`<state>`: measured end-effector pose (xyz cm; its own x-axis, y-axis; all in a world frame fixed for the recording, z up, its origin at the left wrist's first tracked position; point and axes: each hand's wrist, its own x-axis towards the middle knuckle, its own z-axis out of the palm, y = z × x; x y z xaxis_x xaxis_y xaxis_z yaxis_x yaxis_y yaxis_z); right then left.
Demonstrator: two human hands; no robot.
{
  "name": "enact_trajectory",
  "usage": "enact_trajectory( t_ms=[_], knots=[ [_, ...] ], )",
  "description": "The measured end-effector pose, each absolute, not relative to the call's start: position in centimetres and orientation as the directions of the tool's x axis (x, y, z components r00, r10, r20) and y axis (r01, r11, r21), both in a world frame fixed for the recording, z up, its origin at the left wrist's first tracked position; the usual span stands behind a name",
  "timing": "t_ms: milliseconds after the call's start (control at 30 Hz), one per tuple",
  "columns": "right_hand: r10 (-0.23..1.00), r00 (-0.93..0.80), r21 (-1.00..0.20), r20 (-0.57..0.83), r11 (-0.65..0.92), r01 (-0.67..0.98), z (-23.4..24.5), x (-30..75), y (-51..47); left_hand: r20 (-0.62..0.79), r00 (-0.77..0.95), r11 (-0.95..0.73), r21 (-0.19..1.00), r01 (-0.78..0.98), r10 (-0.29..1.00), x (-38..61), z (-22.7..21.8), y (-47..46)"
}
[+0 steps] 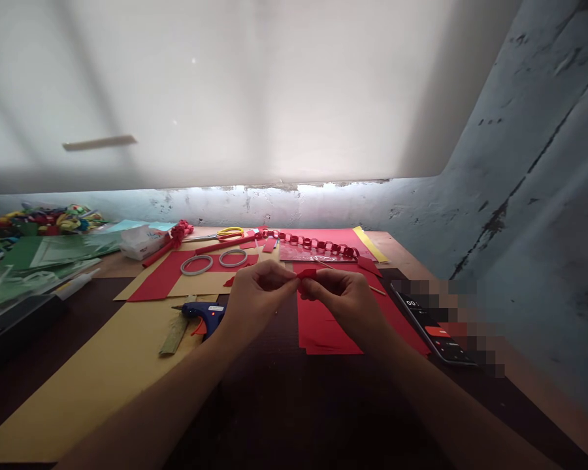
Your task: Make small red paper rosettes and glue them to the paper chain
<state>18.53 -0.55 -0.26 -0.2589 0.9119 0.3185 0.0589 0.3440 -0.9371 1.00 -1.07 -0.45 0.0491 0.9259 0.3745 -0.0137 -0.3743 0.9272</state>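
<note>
A small piece of red paper (306,273) is pinched between both hands, above the middle of the table. My left hand (261,294) has its thumb and fingertips closed on the paper's left end. From the other side, my right hand (345,297) grips it the same way; the fingers hide much of its shape. Just left of my left wrist lies a blue glue gun (203,310) with an orange trigger and a small red light. Red paper sheets (330,333) lie under my right hand. Behind the hands stretches a chain of red paper loops (313,243).
Two grey rings (196,264) lie on red and tan paper at centre left. Yellow-handled scissors (230,232) rest at the back beside a red paper flower (180,231). A phone (434,329) lies at the right edge, and a black box (19,329) stands at left.
</note>
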Motion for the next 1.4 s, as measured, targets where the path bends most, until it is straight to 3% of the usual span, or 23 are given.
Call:
enact_trajectory(
  t_ms=[200, 433, 1167, 1400],
  knots=[
    [0.918, -0.235, -0.94, 0.319, 0.338, 0.044, -0.17, 18.6, -0.58, 0.292, 0.059, -0.295, 0.955, 0.036, 0.954, 0.67, -0.15, -1.09],
    [0.923, -0.233, -0.948, 0.307, 0.318, 0.012, 0.17, 18.47, -0.68, 0.152, 0.083, -0.139, 0.98, -0.143, 0.985, 0.41, -0.8, -0.39],
    [0.931, -0.259, -0.954, 0.259, 0.288, 0.081, 0.02, 18.33, -0.85, 0.385, -0.054, -0.379, 0.92, 0.098, 0.921, 0.96, -0.26, -1.3],
    [0.929, -0.242, -0.953, 0.279, 0.299, 0.048, 0.24, 18.19, -0.75, 0.372, 0.001, -0.372, 0.928, 0.022, 0.928, 0.87, -0.51, -1.22]
  ],
)
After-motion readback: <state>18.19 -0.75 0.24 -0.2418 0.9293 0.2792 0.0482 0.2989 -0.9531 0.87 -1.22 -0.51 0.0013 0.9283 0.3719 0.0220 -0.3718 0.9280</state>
